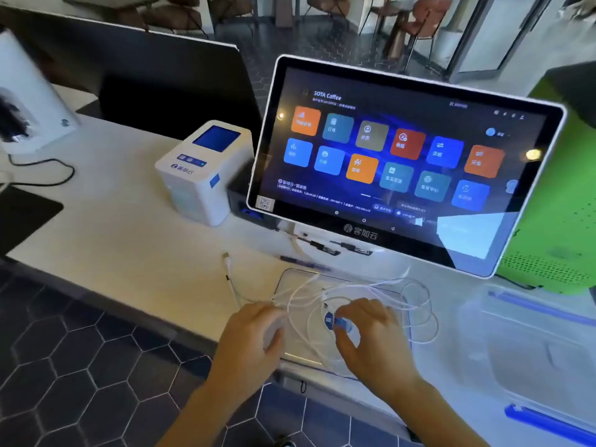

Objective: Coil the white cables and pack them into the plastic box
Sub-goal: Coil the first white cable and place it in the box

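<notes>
ur L hand (258,333) curled on white cables (371,295) | R hand (374,330) fingers pinch blue tag (335,321) | cables loose over clear lid (290,285) | plastic box (532,343) just right, on counter (129,240)

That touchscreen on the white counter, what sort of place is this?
Probably a coffee shop's till counter. The tilted touchscreen terminal shows "SOTA Coffee" above coloured menu tiles, a small white receipt printer stands beside it, and brown café chairs stand beyond.
</notes>
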